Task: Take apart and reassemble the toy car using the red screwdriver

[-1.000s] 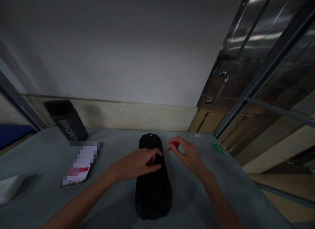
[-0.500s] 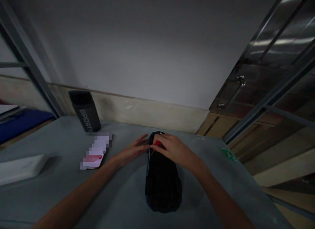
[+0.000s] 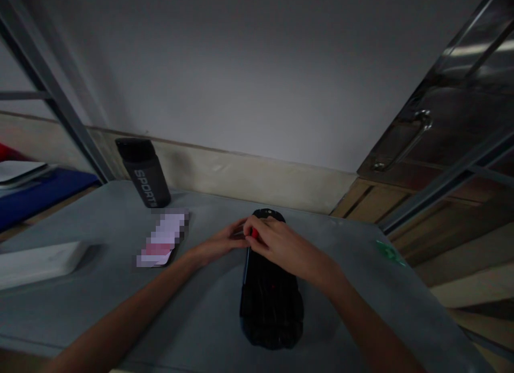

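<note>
A toy car [image 3: 273, 303] lies wheels-up on the grey table, its dark underside facing me and its long axis running away from me. Over its far half, my right hand [image 3: 277, 242] is closed in a pinch on a small red-handled screwdriver [image 3: 254, 233]. Only a bit of the red handle shows between the fingers; the tip is hidden. My left hand [image 3: 225, 242] reaches in from the left, with thumb and fingers against the car's far left side. Its fingertips are partly covered by my right hand.
A dark bottle [image 3: 146, 175] stands at the back left by the wall. In front of it lies a phone [image 3: 164, 236], and a white box-like object [image 3: 44, 263] sits at the left. A green plastic scrap [image 3: 389, 252] lies near the table's right edge. Metal frame posts flank both sides.
The view has shifted slightly, moving the scene to the right. My left fingers have come closer to my right hand at the car's side. My right hand keeps its pinch on the screwdriver.
</note>
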Demonstrator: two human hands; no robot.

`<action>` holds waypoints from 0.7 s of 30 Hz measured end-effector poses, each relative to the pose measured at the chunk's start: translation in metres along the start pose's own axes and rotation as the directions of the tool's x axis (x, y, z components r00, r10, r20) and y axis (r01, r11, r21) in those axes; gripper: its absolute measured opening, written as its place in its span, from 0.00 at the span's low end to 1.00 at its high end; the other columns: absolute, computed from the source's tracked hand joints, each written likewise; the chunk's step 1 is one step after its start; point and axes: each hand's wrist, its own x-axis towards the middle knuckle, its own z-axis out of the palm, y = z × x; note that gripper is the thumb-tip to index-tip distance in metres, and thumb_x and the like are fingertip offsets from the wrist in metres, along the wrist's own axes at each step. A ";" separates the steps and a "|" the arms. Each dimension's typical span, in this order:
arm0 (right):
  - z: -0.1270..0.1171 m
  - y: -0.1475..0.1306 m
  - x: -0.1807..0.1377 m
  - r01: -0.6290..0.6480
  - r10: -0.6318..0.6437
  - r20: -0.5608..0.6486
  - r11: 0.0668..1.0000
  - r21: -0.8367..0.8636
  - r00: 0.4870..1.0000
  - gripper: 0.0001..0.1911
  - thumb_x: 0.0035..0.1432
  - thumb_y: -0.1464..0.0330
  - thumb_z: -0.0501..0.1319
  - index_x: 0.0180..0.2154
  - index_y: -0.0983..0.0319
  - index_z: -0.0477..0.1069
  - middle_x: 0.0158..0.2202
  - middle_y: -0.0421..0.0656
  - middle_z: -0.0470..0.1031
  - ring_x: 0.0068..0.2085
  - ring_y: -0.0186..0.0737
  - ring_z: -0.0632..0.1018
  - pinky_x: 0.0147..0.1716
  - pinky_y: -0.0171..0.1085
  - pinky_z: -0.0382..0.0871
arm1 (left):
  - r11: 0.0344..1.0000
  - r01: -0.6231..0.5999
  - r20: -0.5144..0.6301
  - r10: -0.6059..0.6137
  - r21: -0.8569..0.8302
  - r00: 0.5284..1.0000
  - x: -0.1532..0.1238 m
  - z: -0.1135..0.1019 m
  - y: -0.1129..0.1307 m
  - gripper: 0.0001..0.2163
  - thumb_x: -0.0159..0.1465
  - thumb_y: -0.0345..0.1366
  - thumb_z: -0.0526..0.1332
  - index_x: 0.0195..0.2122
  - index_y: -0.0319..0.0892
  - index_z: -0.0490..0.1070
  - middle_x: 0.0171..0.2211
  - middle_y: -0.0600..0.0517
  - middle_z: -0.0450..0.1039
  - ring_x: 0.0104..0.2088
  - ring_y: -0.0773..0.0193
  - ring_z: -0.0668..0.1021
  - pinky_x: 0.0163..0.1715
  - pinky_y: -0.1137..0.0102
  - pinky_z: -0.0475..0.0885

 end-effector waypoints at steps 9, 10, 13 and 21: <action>0.006 0.006 0.003 -0.045 0.038 -0.059 0.992 -0.120 0.998 0.05 0.75 0.68 0.57 0.45 0.60 0.72 0.39 0.45 0.81 0.42 0.45 0.80 0.48 0.44 0.70 | 1.000 0.018 -0.014 -0.017 0.004 1.000 0.001 -0.002 -0.002 0.29 0.60 0.36 0.75 0.62 0.42 0.72 0.55 0.44 0.78 0.65 0.47 0.73 0.64 0.59 0.66; 0.006 0.006 0.003 -0.033 0.028 -0.053 0.994 -0.105 0.998 0.05 0.75 0.69 0.57 0.46 0.60 0.71 0.40 0.45 0.81 0.43 0.44 0.80 0.47 0.43 0.70 | 1.000 0.015 -0.012 -0.015 0.005 1.000 0.000 -0.002 -0.002 0.28 0.60 0.36 0.75 0.61 0.41 0.72 0.54 0.43 0.78 0.65 0.47 0.73 0.65 0.58 0.66; 0.007 0.006 0.003 0.043 -0.045 -0.060 0.998 -0.046 0.997 0.06 0.72 0.73 0.58 0.48 0.60 0.70 0.43 0.45 0.81 0.47 0.43 0.79 0.50 0.42 0.69 | 1.000 0.012 -0.014 -0.012 0.004 1.000 0.000 -0.002 -0.001 0.27 0.59 0.35 0.74 0.60 0.41 0.72 0.53 0.44 0.79 0.63 0.47 0.75 0.64 0.58 0.66; 0.011 0.005 0.004 -0.011 0.004 -0.072 0.995 -0.102 0.997 0.06 0.75 0.71 0.56 0.48 0.61 0.71 0.41 0.46 0.81 0.42 0.44 0.80 0.45 0.42 0.70 | 1.000 0.015 -0.006 -0.015 0.026 1.000 0.000 -0.004 -0.003 0.23 0.61 0.33 0.71 0.57 0.43 0.73 0.55 0.46 0.78 0.60 0.51 0.78 0.60 0.61 0.69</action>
